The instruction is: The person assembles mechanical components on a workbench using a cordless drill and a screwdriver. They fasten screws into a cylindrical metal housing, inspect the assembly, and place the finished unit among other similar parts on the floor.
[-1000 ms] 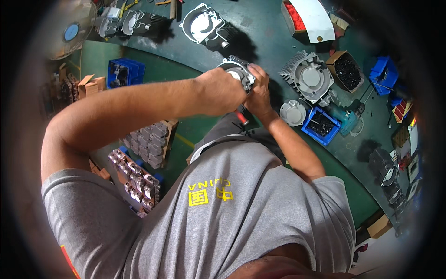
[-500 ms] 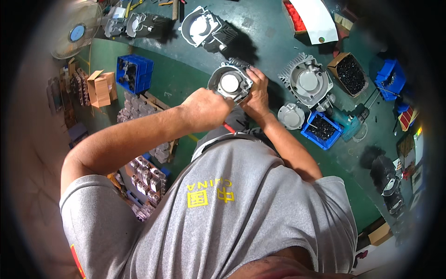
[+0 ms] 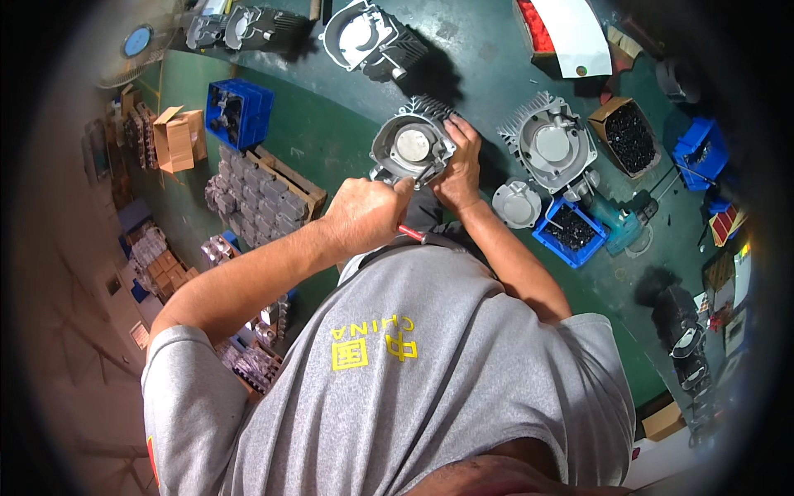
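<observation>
A finned grey metal housing point(image 3: 413, 145) with a round opening stands in front of me. My right hand point(image 3: 460, 165) grips its right side, fingers curled over the rim. Close to the near edge of that housing, my left hand point(image 3: 370, 213) is closed. A short dark rod point(image 3: 427, 174) shows by its fingertips; whether the hand holds it is unclear. Just below the hand, a slim red piece point(image 3: 411, 234) lies against my shirt, its link to the hand hidden.
Another housing point(image 3: 549, 145) stands right, beside a round cover point(image 3: 517, 204), a blue bin of dark screws point(image 3: 572, 235) and a teal power tool point(image 3: 622, 223). A carton of black parts point(image 3: 626, 136) is farther right. More housings point(image 3: 357, 37) stand behind; stacked castings point(image 3: 256, 197) are left.
My left hand has drawn back toward my body, uncovering the housing's near rim and the dark rod. My right hand keeps its grip. The whole view has shifted slightly.
</observation>
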